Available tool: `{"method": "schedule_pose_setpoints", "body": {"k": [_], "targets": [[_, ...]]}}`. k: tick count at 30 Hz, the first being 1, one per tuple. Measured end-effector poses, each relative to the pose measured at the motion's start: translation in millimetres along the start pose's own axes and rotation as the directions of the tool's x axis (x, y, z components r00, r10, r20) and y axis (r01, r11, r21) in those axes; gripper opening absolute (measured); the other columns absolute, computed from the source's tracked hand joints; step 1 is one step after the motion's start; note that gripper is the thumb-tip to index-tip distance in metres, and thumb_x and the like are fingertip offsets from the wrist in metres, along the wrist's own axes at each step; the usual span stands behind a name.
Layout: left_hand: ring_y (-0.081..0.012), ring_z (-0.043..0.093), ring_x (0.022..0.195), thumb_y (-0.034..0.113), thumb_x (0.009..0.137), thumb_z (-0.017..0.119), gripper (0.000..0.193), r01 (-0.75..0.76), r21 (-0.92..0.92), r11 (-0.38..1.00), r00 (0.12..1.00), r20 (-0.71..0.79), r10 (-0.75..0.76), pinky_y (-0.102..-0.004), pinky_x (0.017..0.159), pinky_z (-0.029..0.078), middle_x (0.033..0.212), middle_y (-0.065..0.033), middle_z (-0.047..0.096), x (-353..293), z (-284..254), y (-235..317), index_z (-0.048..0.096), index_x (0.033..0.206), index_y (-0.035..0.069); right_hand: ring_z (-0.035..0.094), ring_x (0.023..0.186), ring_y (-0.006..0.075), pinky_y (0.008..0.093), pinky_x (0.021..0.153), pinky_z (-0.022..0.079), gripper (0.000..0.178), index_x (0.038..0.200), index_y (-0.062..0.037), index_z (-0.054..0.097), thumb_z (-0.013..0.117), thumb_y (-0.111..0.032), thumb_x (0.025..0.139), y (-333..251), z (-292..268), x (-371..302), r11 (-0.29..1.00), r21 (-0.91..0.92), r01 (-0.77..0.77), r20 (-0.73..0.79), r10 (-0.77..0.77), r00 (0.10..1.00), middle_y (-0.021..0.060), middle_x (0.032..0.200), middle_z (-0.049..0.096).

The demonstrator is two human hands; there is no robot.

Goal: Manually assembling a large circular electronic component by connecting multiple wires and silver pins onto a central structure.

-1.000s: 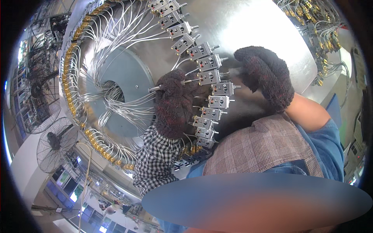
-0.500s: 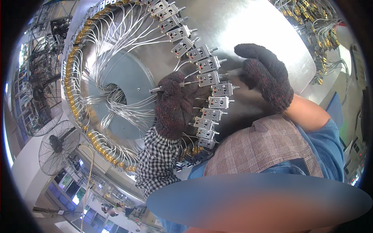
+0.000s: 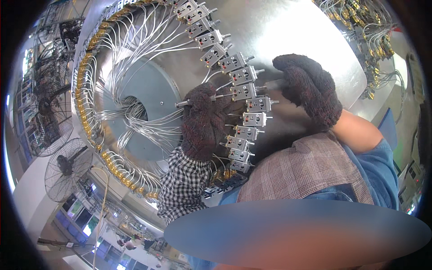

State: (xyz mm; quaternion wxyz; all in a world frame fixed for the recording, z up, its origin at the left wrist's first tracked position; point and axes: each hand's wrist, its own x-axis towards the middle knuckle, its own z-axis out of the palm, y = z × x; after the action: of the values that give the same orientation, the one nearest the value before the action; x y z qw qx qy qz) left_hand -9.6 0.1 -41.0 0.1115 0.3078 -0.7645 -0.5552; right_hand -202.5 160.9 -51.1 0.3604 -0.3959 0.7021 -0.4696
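My left hand (image 3: 201, 123), in a dark knitted glove, is closed around a slim metal rod (image 3: 183, 103) inside the ring. The rod's thin end reaches the inner side of a small silver block (image 3: 243, 92). Across from it, on the outer side of the ring, my right hand (image 3: 312, 90), gloved alike, has its fingers curled around a grey cylindrical tool (image 3: 273, 84). That tool's tip is in line with the stud of the same block; the glove hides its rear. Whether the tip touches the stud, I cannot tell.
Several similar blocks (image 3: 254, 119) with studs form an arc. White wires (image 3: 148, 123) run from a grey hub (image 3: 157, 90) to brass fittings (image 3: 82, 105) around the rim. A shiny metal surface (image 3: 288, 31) lies beyond. Brass parts (image 3: 371, 67) hang far right; a fan (image 3: 67, 166) stands left.
My right hand's fingers have folded closer together around the tool. My left hand and the rod stay almost in place; the whole view has shifted slightly.
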Motion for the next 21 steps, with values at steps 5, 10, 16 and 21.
{"method": "schedule_pose_setpoints", "body": {"k": [5,10,16,21], "targets": [[-0.0344,0.053,0.102,0.029,0.09,0.049,0.023,0.424,-0.836,0.348,0.89,0.313,-0.331,-0.0482,0.084,0.046,0.116,-0.0188,0.05,6.1,-0.7,25.3,0.048,0.104,0.011,0.059,0.094,0.0199,0.0304,0.08,0.047,0.032,0.115,-0.0029,0.053,0.057,-0.017,0.086,-3.3,3.4,-0.7,0.989,0.092,0.113,-0.111,-0.103,0.988,0.011,0.107,0.059],[-0.0314,0.058,0.097,0.045,0.09,0.041,0.046,0.41,-0.813,0.414,0.896,0.275,-0.348,-0.0384,0.077,0.053,0.112,-0.0203,0.052,7.4,1.3,24.2,0.041,0.115,0.006,0.059,0.093,0.0183,0.0291,0.079,0.047,0.035,0.116,-0.0036,0.052,0.057,-0.019,0.086,-11.5,1.8,1.1,0.941,0.324,0.097,-0.073,-0.077,0.994,0.0104,0.107,0.059],[-0.0309,0.057,0.098,0.031,0.094,0.039,0.035,0.184,-0.767,0.615,0.982,0.109,-0.157,-0.04,0.078,0.054,0.114,-0.0193,0.048,-3.1,8.8,0.8,0.037,0.118,0.004,0.06,0.087,0.0255,0.0322,0.073,0.05,0.041,0.113,-0.0068,0.054,0.067,-0.016,0.074,16.4,6.3,0.9,0.906,-0.297,0.302,-0.021,-0.322,0.946,0.0117,0.106,0.058],[-0.0324,0.052,0.103,0.026,0.09,0.048,0.028,0.289,-0.814,0.505,0.953,0.194,-0.233,-0.0487,0.085,0.046,0.122,-0.0171,0.043,-1.7,1.6,7.7,0.044,0.112,0.009,0.06,0.089,0.0273,0.0337,0.074,0.05,0.042,0.108,-0.0062,0.056,0.071,-0.012,0.069,-4.4,4.8,0.3,0.949,0.21,-0.236,0.031,0.235,0.971,0.012,0.107,0.057]]}}
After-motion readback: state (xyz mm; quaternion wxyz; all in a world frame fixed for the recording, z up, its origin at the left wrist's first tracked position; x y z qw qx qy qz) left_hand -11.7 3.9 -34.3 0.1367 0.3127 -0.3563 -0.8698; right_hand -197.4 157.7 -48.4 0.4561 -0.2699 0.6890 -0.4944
